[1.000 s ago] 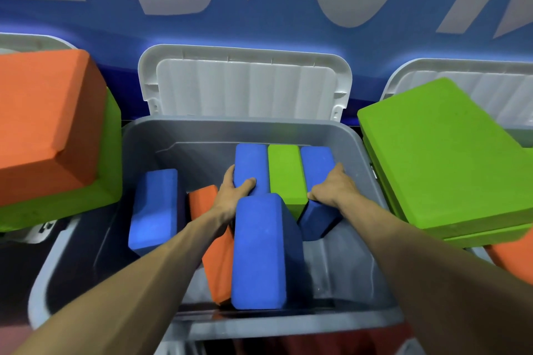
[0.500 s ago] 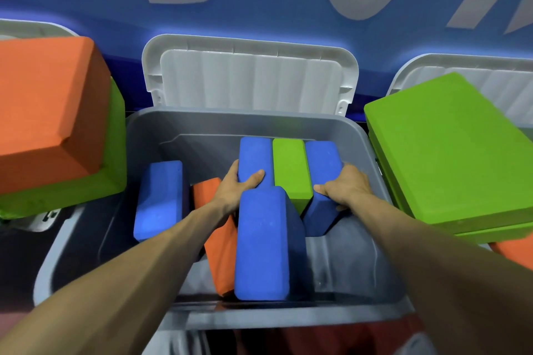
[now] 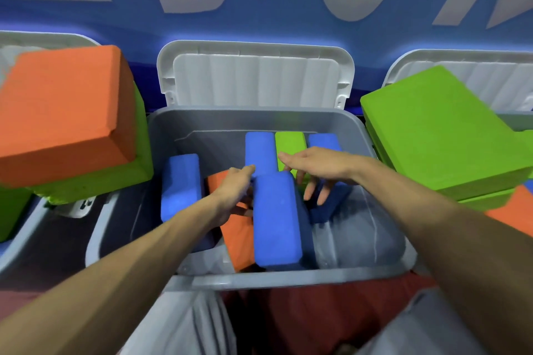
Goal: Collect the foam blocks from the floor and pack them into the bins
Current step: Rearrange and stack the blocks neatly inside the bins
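Middle bin holds the blocks. Row at back wall: far blue block, green block, right blue block. Left blue block stands apart. Near blue block leans on orange block.

Left hand: thumb on top, fingers curled round near blue block's far corner. Right hand: fingers spread and straight over back row, holding nothing.

Risks:
- Near blue block sits tilted, may slide once released.
- Back row unbraced, may topple.
- Big green block overhangs just beside right forearm; elbow nudge could drop it.
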